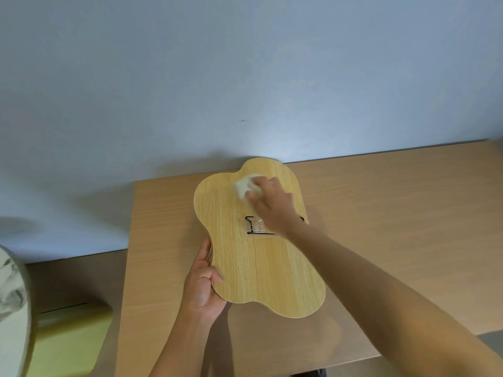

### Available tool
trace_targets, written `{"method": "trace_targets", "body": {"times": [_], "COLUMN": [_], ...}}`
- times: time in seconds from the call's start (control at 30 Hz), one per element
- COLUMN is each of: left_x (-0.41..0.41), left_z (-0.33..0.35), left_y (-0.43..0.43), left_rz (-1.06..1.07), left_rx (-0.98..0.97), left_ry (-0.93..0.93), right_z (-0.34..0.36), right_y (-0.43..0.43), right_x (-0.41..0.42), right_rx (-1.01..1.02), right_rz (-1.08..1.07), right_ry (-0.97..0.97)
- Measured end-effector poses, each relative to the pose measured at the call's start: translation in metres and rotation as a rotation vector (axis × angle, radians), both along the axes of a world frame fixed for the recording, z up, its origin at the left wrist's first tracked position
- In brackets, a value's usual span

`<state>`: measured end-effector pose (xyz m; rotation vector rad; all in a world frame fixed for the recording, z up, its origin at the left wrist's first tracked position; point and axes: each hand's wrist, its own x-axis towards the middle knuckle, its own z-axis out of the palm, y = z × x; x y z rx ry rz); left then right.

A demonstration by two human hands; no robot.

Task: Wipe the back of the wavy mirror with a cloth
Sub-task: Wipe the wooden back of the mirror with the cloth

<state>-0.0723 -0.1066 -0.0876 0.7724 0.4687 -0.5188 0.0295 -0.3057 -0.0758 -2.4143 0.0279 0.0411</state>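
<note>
My right hand (273, 205) was closed around a bunched white cloth (246, 186), pressing it onto the wooden back of the wavy mirror (261, 268) near its far end. My left hand (202, 281) gripped the mirror's left edge, thumb on top and fingers beneath. The mirror lay face down on the counter (394, 213), close to its left edge and reaching its back edge at the wall. A black wire stand (257, 227) sat folded against the mirror's middle, partly under my wrist.

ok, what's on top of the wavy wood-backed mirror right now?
On the wavy wood-grain mirror back: a black wire stand bracket, the right hand pressing a white cloth, and the left hand's thumb. The bracket's right part is hidden.
</note>
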Motion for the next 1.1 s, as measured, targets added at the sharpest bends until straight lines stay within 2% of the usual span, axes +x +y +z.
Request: {"method": "trace_targets", "body": {"times": [0.07, 0.17, 0.37, 0.43, 0.57, 0.67, 0.73, 0.93, 1.03, 1.1], "left_x": [-0.002, -0.004, -0.003, -0.004, -0.004, -0.005, -0.005, -0.004, -0.004, -0.004], "left_z": [0.001, 0.002, 0.002, 0.003, 0.003, 0.003, 0.005, 0.008, 0.009, 0.009], "left_y": [0.0, 0.002, 0.001, 0.001, 0.001, 0.001, 0.0, 0.0, -0.001, -0.001], "left_rz": [0.008, 0.031, 0.037, 0.031, 0.042, 0.043, 0.035, 0.036, 0.039, 0.04], "left_rx": [-0.013, -0.033, -0.035, -0.029, -0.033, -0.056, -0.07, -0.041, -0.023, -0.01], "left_ry": [0.013, 0.024, 0.006, 0.003, 0.018, 0.009, -0.003, -0.018, -0.008, 0.005], "right_z": [-0.007, -0.026, -0.049, -0.036, 0.001, 0.005, -0.007, -0.046, -0.037, -0.018], "right_y": [0.006, -0.029, -0.101, -0.092, -0.028, 0.007, 0.002, -0.084, -0.088, -0.061], "right_x": [0.003, 0.014, -0.005, -0.009, -0.031, -0.053, -0.061, -0.081, -0.085, -0.08], "right_rx": [-0.026, -0.015, -0.154, -0.116, 0.067, 0.03, 0.0, -0.146, -0.079, 0.018], "right_rz": [0.045, -0.127, -0.51, -0.497, -0.203, -0.03, -0.079, -0.535, -0.63, -0.524], "right_ry": [0.067, 0.202, 0.271, 0.192, 0.033, 0.01, 0.031, 0.276, 0.175, 0.041]}}
